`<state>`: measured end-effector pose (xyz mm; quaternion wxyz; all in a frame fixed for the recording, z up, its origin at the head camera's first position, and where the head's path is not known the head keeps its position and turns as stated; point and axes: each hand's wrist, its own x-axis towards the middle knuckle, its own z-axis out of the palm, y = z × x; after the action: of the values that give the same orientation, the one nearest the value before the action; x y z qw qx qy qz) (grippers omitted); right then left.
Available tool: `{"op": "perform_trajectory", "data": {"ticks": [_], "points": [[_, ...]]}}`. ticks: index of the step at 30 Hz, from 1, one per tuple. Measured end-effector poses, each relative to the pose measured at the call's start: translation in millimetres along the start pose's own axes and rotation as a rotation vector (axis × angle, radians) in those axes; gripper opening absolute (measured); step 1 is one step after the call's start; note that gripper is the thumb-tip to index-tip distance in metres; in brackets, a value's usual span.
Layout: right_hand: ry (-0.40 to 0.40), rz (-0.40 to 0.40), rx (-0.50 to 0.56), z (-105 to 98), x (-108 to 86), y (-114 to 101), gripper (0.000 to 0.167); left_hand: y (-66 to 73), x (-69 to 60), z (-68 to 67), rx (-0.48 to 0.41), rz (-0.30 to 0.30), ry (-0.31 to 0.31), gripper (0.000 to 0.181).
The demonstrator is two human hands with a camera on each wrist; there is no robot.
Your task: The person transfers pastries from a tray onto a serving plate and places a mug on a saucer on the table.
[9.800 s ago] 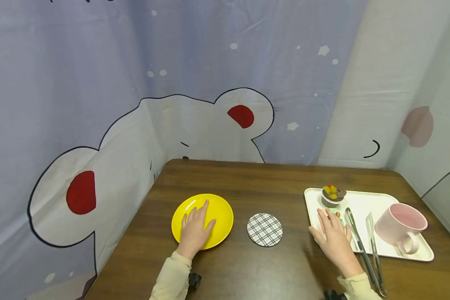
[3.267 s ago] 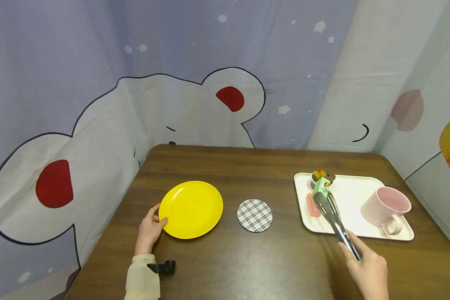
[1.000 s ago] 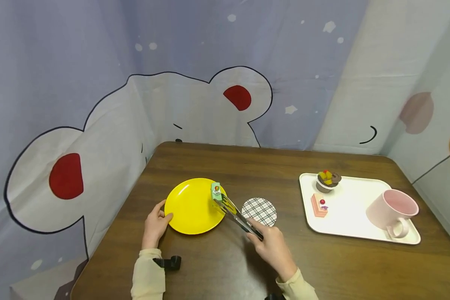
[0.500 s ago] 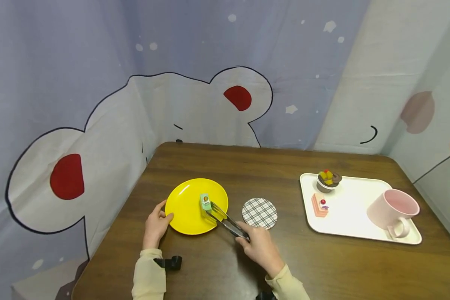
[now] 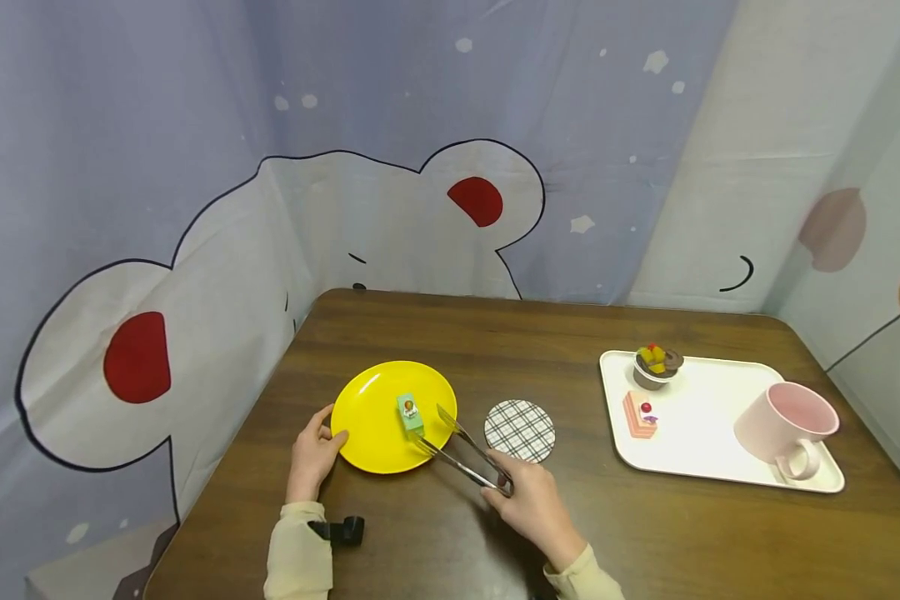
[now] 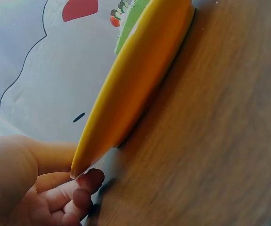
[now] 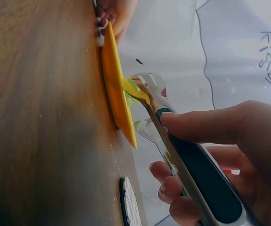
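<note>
On the yellow plate point(image 5: 375, 417) lies a small green cake piece point(image 5: 410, 416). My left hand point(image 5: 311, 458) pinches the plate's left rim between thumb and fingers; the left wrist view shows the plate's edge point(image 6: 121, 94) in that grip. Metal tongs point(image 5: 465, 467) are in my right hand point(image 5: 532, 504), their arms spread, one tip beside the cake's lower end and the other over the plate's right part. In the right wrist view my thumb lies along the dark handle point(image 7: 206, 179) of the tongs. Whether a tip touches the cake, I cannot tell.
A round checked coaster point(image 5: 520, 431) lies just right of the plate. At the right, a white tray point(image 5: 697, 454) bears a cupcake point(image 5: 654, 367), a pink cake piece point(image 5: 637, 415) and a pink mug point(image 5: 783, 425). A printed curtain point(image 5: 390, 225) hangs behind the table.
The green cake went from the tray to the plate, carried by the tongs. The tongs' arms have since spread apart, leaving the cake on the plate. My left hand keeps its grip on the rim.
</note>
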<state>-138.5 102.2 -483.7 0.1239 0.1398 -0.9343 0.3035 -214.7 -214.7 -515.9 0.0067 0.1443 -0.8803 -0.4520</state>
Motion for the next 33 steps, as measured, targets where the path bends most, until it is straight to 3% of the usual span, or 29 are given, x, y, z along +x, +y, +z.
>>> {"op": "perform_trajectory", "data": {"ticks": [5,13,18,26,33], "points": [[0.042,0.049,0.025,-7.6,-7.1,3.4,0.045,-0.1,1.0,0.1,0.011,0.006,-0.003,0.058],[0.169,0.028,0.037,-23.9,-16.4,13.5,0.044,-0.6,0.8,0.5,0.02,0.006,-0.004,0.058],[0.235,0.055,0.011,-37.7,-20.8,21.4,0.046,-0.7,0.4,1.6,0.021,0.003,-0.01,0.058],[0.303,0.195,-0.028,-57.2,-28.2,41.7,0.045,0.7,-0.5,0.7,0.008,0.004,-0.021,0.058],[0.292,0.372,-0.033,-76.8,-40.6,58.7,0.057,0.7,0.3,-0.6,0.008,0.002,-0.024,0.058]]}}
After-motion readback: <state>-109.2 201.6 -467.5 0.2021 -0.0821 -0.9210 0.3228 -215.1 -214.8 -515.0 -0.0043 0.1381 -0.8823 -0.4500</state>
